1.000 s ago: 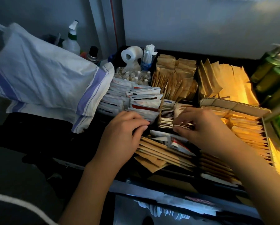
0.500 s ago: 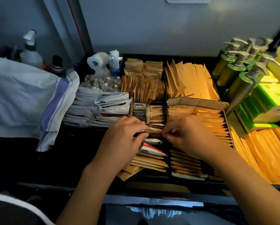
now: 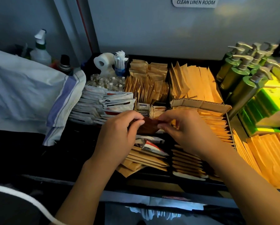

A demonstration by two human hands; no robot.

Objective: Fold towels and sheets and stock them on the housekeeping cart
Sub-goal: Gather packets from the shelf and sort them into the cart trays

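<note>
- Your left hand (image 3: 119, 127) and right hand (image 3: 183, 127) each pinch an end of a dark brown packet (image 3: 148, 126) at frame centre — long axis left-right.
- The striped towel (image 3: 38, 95) lies well apart at left — your left hand is nearer.

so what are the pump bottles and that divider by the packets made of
The pump bottles look like glossy green plastic, though coated glass is possible, judging by the long highlights; their pump heads have a dull metallic sheen. The divider is brown corrugated cardboard: fluting shows along its top edge.
</note>
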